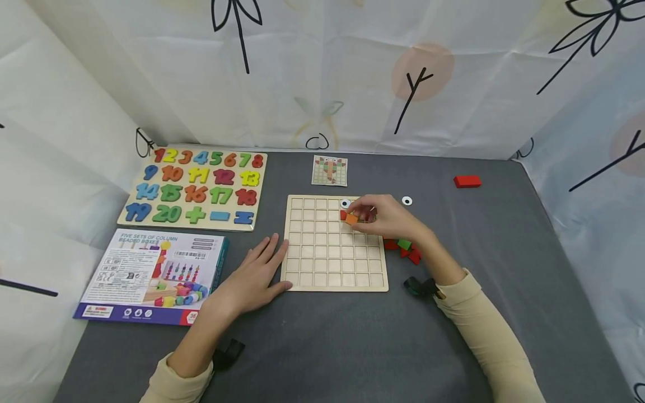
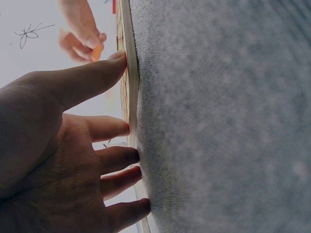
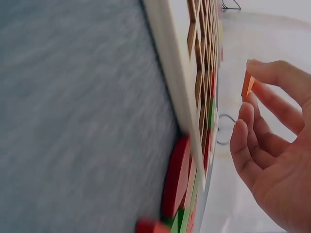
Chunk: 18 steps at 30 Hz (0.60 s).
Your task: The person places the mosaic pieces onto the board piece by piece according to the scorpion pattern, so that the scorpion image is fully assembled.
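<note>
Head view: at the back left corner of the desk (image 1: 312,347), a number board (image 1: 208,204) is laid, its coloured numerals set in rows. Just in front of it, along the left edge, a printed box (image 1: 151,274) is placed, with beads pictured on its cover.

To the right of the box, the left hand (image 1: 255,275) is spread wide with its fingers extended; nothing is gripped by it. Its fingertips are rested against the left edge of a wooden grid board (image 1: 327,252), and its thumb is set near that board's front left corner.

Behind the grid board, near the back edge of the desk, a small picture card (image 1: 330,170) is laid. Near the middle of the grid board's back edge, a white disc (image 1: 345,204) with a dark centre is seen on the board, with a red tile (image 1: 343,215) just in front of it.

By the right hand (image 1: 381,217), an orange tile (image 1: 351,219) is pinched between thumb and fingertip, above the back right part of the grid board. Another white disc (image 1: 403,200) is left on the desk just outside the back right corner of the grid board. Along its right edge, red pieces (image 1: 415,256) and a green piece (image 1: 404,244) are gathered, partly hidden by the forearm. Towards the desk's back right corner, a red block (image 1: 467,181) is placed.
</note>
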Available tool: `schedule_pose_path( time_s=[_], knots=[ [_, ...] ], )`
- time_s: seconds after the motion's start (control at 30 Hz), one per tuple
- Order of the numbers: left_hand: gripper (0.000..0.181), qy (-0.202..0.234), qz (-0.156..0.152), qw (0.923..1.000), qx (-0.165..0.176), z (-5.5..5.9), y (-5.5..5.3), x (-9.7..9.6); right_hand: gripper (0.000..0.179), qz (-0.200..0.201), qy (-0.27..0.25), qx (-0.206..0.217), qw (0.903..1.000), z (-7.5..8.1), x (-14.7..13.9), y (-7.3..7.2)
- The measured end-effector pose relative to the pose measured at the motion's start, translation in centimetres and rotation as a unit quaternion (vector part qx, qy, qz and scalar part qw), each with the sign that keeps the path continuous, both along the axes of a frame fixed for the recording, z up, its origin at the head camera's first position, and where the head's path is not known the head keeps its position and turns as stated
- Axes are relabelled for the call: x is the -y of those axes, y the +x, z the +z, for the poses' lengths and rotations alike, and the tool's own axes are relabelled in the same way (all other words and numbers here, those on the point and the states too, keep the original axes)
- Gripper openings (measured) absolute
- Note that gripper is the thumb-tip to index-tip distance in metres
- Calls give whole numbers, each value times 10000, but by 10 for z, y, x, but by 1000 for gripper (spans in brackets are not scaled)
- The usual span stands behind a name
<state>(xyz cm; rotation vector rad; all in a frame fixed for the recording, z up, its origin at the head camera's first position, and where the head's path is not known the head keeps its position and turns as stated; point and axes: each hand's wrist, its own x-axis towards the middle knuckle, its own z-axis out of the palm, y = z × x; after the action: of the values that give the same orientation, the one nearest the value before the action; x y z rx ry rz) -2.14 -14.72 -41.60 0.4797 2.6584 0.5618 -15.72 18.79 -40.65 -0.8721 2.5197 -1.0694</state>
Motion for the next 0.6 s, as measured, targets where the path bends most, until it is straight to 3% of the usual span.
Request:
schedule_pose_path(
  time_s=[0.33,0.6],
  knots=[
    [90,47,-67,9999,-76,2,0,0,30,275,652,-440,9965,-4,33,-17],
    [89,50,-64,9999,-90,3,1,0,27,368,938,-487,9937,-1,47,-21]
  ],
)
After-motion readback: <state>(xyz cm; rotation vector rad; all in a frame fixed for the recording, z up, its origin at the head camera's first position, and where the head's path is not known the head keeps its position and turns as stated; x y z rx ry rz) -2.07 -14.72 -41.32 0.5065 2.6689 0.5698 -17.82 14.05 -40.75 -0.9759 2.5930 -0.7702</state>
